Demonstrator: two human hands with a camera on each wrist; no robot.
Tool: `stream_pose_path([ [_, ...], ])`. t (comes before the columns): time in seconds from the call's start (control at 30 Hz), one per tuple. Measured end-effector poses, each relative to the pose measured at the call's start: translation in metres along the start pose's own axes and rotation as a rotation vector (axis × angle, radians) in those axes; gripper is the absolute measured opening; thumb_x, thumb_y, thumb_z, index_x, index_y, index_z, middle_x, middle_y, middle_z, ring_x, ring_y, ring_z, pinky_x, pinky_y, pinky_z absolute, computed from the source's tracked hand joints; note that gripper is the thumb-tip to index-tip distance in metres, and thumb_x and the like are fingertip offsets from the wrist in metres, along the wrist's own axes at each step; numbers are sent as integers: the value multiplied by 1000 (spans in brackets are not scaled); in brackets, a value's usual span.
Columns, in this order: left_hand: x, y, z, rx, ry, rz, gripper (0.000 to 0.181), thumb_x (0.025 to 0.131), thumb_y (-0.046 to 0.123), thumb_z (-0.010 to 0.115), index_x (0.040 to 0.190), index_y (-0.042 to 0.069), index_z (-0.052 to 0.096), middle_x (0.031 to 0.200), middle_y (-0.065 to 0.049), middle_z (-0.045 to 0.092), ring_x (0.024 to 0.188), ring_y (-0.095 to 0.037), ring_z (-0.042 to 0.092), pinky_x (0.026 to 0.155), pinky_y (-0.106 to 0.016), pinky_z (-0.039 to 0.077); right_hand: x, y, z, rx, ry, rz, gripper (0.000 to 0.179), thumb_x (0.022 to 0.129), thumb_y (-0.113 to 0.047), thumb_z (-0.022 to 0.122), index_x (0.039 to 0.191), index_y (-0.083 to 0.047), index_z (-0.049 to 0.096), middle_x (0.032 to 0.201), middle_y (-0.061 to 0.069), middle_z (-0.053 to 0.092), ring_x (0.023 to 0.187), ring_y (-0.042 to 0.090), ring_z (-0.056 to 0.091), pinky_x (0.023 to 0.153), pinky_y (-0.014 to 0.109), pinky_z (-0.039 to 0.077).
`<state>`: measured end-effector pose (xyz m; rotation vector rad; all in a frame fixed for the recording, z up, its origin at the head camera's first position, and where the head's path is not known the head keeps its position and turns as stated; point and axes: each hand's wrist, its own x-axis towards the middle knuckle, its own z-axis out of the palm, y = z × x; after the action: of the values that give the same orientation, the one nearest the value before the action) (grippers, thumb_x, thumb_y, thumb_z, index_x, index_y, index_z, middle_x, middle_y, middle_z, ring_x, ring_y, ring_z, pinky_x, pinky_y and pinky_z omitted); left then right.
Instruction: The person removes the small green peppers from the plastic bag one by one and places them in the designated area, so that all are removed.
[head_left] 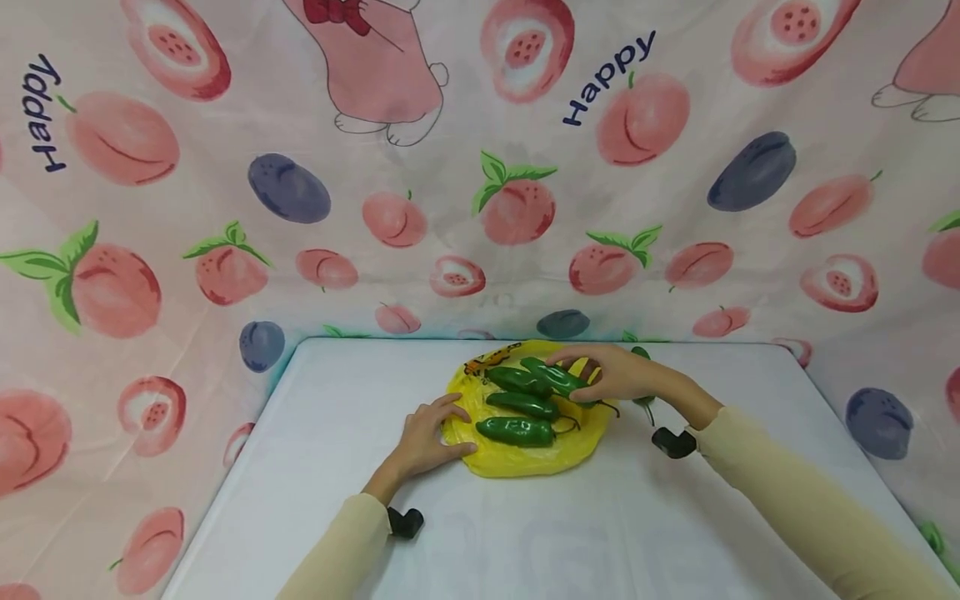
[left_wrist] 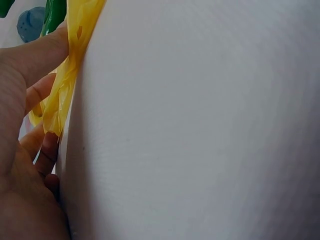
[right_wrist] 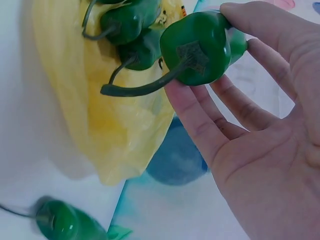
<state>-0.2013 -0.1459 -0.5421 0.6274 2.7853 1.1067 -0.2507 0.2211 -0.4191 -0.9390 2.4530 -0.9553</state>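
Observation:
My right hand [head_left: 611, 372] grips a green pepper [right_wrist: 195, 47] between thumb and fingers, over the right part of a yellow plastic bag [head_left: 517, 463]. The pepper's curved stem points away from the palm in the right wrist view. Below the held one, three more green peppers lie side by side on the bag, the nearest pepper [head_left: 515, 431] with its stem to the right. My left hand [head_left: 426, 435] rests at the bag's left edge, thumb and fingers spread apart. In the left wrist view its thumb [left_wrist: 42, 56] touches the crumpled yellow plastic.
Another green pepper [right_wrist: 67, 220] lies on the white table [head_left: 360, 367] to the right of the bag, partly hidden behind the right wrist in the head view. A fruit-printed cloth [head_left: 435, 217] hangs behind the table. Each wrist wears a small black camera [head_left: 406, 523].

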Motion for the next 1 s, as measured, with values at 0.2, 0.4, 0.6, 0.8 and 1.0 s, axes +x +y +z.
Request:
stream_pose_path([
  [0.2, 1, -3, 1, 11, 6, -5, 39, 83, 43, 85, 114, 27, 69, 159, -4, 45, 124, -31, 49, 97, -50, 29, -13, 6, -8, -20, 24, 8, 58, 92, -22, 79, 145, -17, 56, 132, 13, 63, 107, 27, 65, 92, 48, 55],
  [0.4, 2, -2, 1, 11, 6, -7, 40, 83, 43, 85, 115, 26, 69, 159, -3, 45, 126, -32, 49, 100, -53, 29, -27, 13, -17, -5, 43, 2, 58, 92, -22, 79, 144, -12, 56, 131, 18, 62, 103, 27, 66, 90, 47, 56],
  [0.6, 2, -1, 1, 18, -9, -16, 40, 83, 44, 84, 115, 27, 68, 159, -3, 44, 126, -32, 48, 100, -52, 29, -42, 23, -23, -8, 78, 58, 59, 92, -26, 80, 145, -17, 56, 131, 15, 63, 98, 21, 66, 86, 39, 56],
  [0.8, 1, 0, -1, 12, -11, -12, 40, 83, 44, 85, 115, 26, 69, 159, -5, 44, 127, -33, 48, 100, -53, 30, -56, 35, -28, -13, 139, 81, 59, 91, -27, 80, 145, -18, 57, 129, 14, 64, 101, 24, 67, 86, 36, 57],
  [1.0, 1, 0, 1, 11, 1, -9, 40, 83, 43, 85, 115, 25, 69, 159, -4, 45, 127, -33, 48, 100, -54, 30, -73, 47, -36, 8, 193, 117, 60, 90, -24, 82, 144, -18, 57, 131, 16, 63, 101, 24, 68, 84, 30, 56],
])
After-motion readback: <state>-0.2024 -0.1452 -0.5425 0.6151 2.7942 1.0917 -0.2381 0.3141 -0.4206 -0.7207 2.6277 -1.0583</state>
